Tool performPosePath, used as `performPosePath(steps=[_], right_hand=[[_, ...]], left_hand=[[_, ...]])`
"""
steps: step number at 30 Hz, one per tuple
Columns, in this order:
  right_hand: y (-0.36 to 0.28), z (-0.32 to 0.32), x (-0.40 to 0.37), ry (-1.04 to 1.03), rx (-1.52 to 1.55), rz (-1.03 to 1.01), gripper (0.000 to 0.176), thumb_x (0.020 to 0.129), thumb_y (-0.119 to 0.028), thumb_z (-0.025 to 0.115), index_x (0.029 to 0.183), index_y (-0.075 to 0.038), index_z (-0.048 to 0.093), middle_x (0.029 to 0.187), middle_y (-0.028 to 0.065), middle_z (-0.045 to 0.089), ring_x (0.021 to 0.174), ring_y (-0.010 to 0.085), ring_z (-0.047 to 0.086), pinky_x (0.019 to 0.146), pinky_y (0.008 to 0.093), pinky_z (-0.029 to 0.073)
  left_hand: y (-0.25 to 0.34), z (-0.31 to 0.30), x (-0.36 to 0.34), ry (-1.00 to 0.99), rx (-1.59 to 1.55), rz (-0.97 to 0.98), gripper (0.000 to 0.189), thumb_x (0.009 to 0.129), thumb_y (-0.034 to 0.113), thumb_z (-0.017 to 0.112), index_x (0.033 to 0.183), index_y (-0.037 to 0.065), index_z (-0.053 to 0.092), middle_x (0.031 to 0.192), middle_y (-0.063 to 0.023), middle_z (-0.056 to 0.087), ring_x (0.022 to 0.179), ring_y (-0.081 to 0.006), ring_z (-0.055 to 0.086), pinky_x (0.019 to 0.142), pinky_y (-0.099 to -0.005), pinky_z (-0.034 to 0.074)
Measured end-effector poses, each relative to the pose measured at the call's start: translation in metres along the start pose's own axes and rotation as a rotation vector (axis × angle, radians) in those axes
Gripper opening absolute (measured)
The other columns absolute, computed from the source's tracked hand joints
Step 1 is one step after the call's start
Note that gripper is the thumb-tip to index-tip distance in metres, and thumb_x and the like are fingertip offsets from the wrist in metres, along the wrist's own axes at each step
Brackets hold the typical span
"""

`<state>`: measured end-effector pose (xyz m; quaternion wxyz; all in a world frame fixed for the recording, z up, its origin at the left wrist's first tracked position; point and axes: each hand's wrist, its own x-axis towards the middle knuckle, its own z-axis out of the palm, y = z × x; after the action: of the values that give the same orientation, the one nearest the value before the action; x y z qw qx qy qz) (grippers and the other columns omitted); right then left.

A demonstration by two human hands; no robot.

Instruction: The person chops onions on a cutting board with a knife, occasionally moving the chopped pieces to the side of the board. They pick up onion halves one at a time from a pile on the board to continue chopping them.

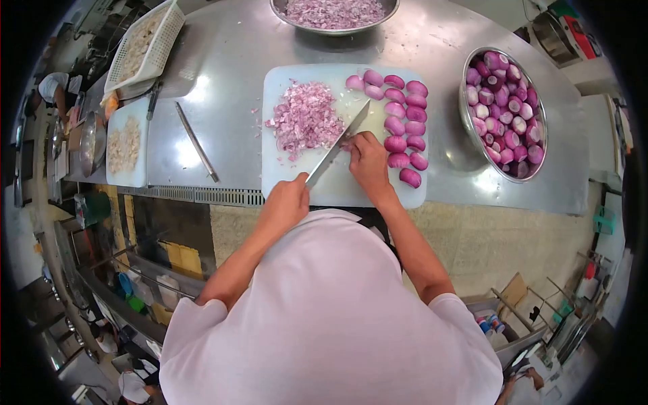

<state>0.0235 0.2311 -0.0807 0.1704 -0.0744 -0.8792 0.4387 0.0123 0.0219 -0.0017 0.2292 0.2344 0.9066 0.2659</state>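
My left hand point(287, 201) is closed round the handle of a knife point(337, 145), whose blade points up and to the right over the white cutting board point(324, 182). Beside the blade, my right hand point(366, 160) has its fingers bent and pressed together on the board; a small purplish piece shows partly at the fingertips, too hidden to name. Chopped onion point(307, 120) lies heaped left of the blade. Peeled onion halves point(395, 126) stand in rows along the board's right side.
A metal bowl of whole onions point(505, 115) stands at the right, another with chopped onion point(334, 13) at the back. Leftward lie a metal rod point(196, 142), a small board point(115, 160) with chopped pale food, and a white basket point(165, 47). A person point(57, 91) is at far left.
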Motion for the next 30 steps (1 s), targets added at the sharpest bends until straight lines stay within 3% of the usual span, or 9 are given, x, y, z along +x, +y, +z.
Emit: performPosePath(steps=[3, 6, 19, 21, 25, 27, 30], right_hand=[[0.004, 0.0, 0.0, 0.065, -0.106, -0.164, 0.009, 0.078, 0.004, 0.061, 0.086, 0.0, 0.064, 0.089, 0.0155, 0.062, 0.086, 0.0362, 0.061, 0.071, 0.0446, 0.05], [0.004, 0.001, -0.003, -0.048, -0.165, -0.094, 0.009, 0.078, 0.002, 0.063, 0.087, -0.001, 0.064, 0.089, 0.0126, 0.063, 0.087, 0.0336, 0.06, 0.072, 0.0434, 0.05], [-0.006, 0.012, -0.006, -0.098, -0.153, -0.057, 0.006, 0.081, -0.003, 0.063, 0.086, -0.003, 0.064, 0.086, 0.0152, 0.061, 0.084, 0.0358, 0.06, 0.071, 0.0463, 0.05], [-0.007, 0.011, -0.006, -0.131, -0.149, -0.06, 0.005, 0.081, -0.002, 0.062, 0.086, -0.002, 0.064, 0.085, 0.0163, 0.061, 0.083, 0.0367, 0.06, 0.071, 0.0471, 0.05], [-0.014, 0.012, -0.001, -0.058, -0.123, -0.109, 0.004, 0.081, -0.002, 0.06, 0.085, -0.002, 0.063, 0.085, 0.0172, 0.061, 0.082, 0.0377, 0.06, 0.07, 0.0478, 0.05], [-0.014, 0.012, -0.003, -0.071, -0.126, -0.075, 0.004, 0.082, -0.003, 0.059, 0.084, -0.001, 0.062, 0.085, 0.018, 0.061, 0.082, 0.0383, 0.06, 0.071, 0.0482, 0.05], [-0.01, 0.01, -0.002, -0.101, -0.144, -0.081, 0.005, 0.083, -0.004, 0.059, 0.083, 0.0, 0.061, 0.084, 0.0181, 0.06, 0.083, 0.0386, 0.06, 0.072, 0.0488, 0.05]], left_hand=[[-0.001, -0.007, -0.013, 0.054, -0.031, -0.012, 0.024, 0.09, 0.004, 0.055, 0.11, -0.009, 0.055, 0.068, -0.0272, 0.061, 0.065, -0.0459, 0.061, 0.06, -0.0521, 0.046], [-0.011, 0.002, -0.008, 0.059, 0.029, -0.077, 0.026, 0.09, 0.005, 0.055, 0.112, -0.008, 0.056, 0.069, -0.0276, 0.061, 0.066, -0.0457, 0.062, 0.06, -0.0519, 0.047], [-0.004, -0.001, 0.0, 0.014, 0.05, -0.104, 0.029, 0.089, 0.006, 0.056, 0.115, -0.006, 0.057, 0.068, -0.0273, 0.061, 0.066, -0.046, 0.062, 0.06, -0.0524, 0.047], [-0.001, -0.002, 0.006, 0.12, 0.031, -0.015, 0.019, 0.085, -0.001, 0.055, 0.103, -0.006, 0.057, 0.065, -0.0284, 0.06, 0.066, -0.047, 0.062, 0.062, -0.0552, 0.048], [0.003, -0.007, 0.004, 0.074, 0.018, -0.065, 0.018, 0.085, -0.001, 0.055, 0.102, -0.007, 0.057, 0.066, -0.0286, 0.06, 0.067, -0.0473, 0.062, 0.062, -0.055, 0.048], [-0.006, 0.009, 0.013, 0.035, 0.025, -0.054, 0.029, 0.089, 0.006, 0.056, 0.115, -0.008, 0.057, 0.069, -0.0274, 0.062, 0.067, -0.0462, 0.062, 0.06, -0.0526, 0.046], [-0.001, -0.002, 0.012, 0.061, 0.025, -0.04, 0.028, 0.089, 0.006, 0.056, 0.114, -0.008, 0.057, 0.069, -0.0278, 0.061, 0.066, -0.0464, 0.062, 0.061, -0.0527, 0.046]])
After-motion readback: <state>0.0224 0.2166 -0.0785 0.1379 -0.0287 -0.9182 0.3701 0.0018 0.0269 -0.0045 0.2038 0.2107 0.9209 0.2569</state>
